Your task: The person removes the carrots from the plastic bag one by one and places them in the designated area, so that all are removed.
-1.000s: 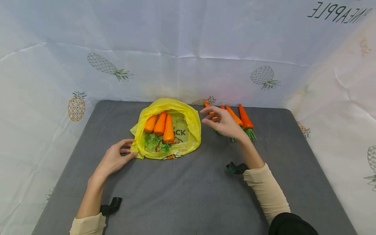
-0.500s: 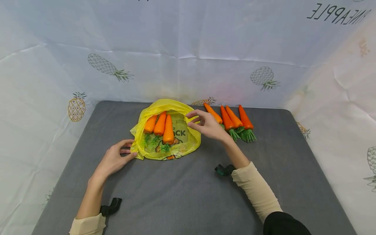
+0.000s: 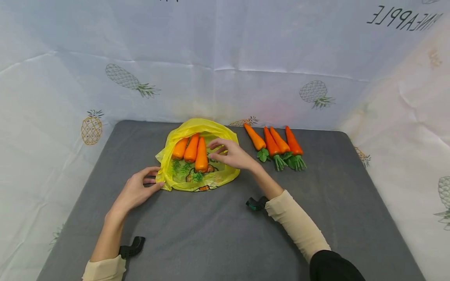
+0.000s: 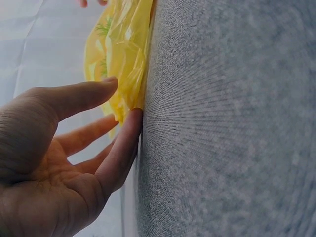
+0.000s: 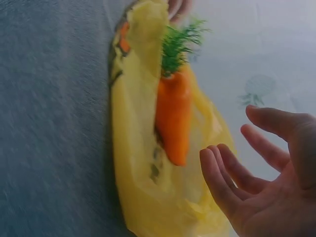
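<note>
A yellow plastic bag (image 3: 221, 171) lies on its side on the grey table, its mouth toward me. Inside are three orange carrots (image 3: 201, 156) with feathery green tops. My left hand (image 3: 138, 189) touches the bag's left edge; in the left wrist view its thumb and fingertips stand apart at the plastic. My right hand (image 3: 230, 154) is at the bag's mouth on the right, fingers loosely bent and apart. The right wrist view shows this hand (image 5: 266, 168) holding nothing, apart from the carrot (image 5: 173, 118) in the bag.
To the right of the bag, several more carrots (image 3: 272, 142) with green leaves lie side by side near the back edge of the grey table (image 3: 211, 234). A white cloth (image 3: 225, 93) printed with pineapples hangs behind and at both sides.
My right hand has moved left from over the loose carrots to the bag's mouth, uncovering those carrots. My left hand and the bag have stayed in place.
</note>
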The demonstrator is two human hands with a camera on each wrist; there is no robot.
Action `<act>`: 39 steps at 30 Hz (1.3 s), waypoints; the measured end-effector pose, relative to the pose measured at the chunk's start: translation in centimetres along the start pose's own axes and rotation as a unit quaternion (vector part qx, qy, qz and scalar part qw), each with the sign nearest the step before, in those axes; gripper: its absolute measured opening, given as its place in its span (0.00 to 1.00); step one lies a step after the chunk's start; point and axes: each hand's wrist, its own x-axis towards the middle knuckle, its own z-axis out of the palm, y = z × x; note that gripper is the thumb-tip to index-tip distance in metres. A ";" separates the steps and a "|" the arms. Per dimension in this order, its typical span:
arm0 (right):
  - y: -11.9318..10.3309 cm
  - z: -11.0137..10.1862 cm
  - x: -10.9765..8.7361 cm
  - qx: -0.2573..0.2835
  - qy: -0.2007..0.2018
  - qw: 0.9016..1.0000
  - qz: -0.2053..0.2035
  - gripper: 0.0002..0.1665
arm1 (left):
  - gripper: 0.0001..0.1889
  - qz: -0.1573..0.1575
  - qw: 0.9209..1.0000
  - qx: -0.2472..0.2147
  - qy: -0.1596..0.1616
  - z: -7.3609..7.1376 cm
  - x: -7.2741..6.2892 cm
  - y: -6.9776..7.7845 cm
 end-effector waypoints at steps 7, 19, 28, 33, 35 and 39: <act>0.4 1.8 1.2 -0.013 -0.030 0.999 0.001 0.25 | 0.32 0.000 1.000 0.001 -0.005 -0.1 0.0 -0.1; 0.9 3.8 1.8 -0.053 -0.022 0.998 0.002 0.29 | 0.32 0.001 1.000 0.000 0.000 0.0 0.2 0.1; 0.7 4.7 2.2 -0.092 -0.027 0.995 0.039 0.31 | 0.32 0.002 1.000 -0.001 0.000 -0.1 0.1 -0.1; 0.4 4.9 2.1 -0.111 -0.023 0.992 0.046 0.28 | 0.32 0.005 1.000 -0.001 0.001 -0.1 0.1 -0.2; 0.3 4.9 2.0 -0.120 -0.022 0.991 0.050 0.28 | 0.32 0.006 1.000 -0.001 0.000 -0.1 0.1 -0.2; 0.0 4.9 1.9 -0.134 -0.026 0.990 0.047 0.28 | 0.32 0.005 1.000 -0.002 -0.002 -0.1 0.1 -0.1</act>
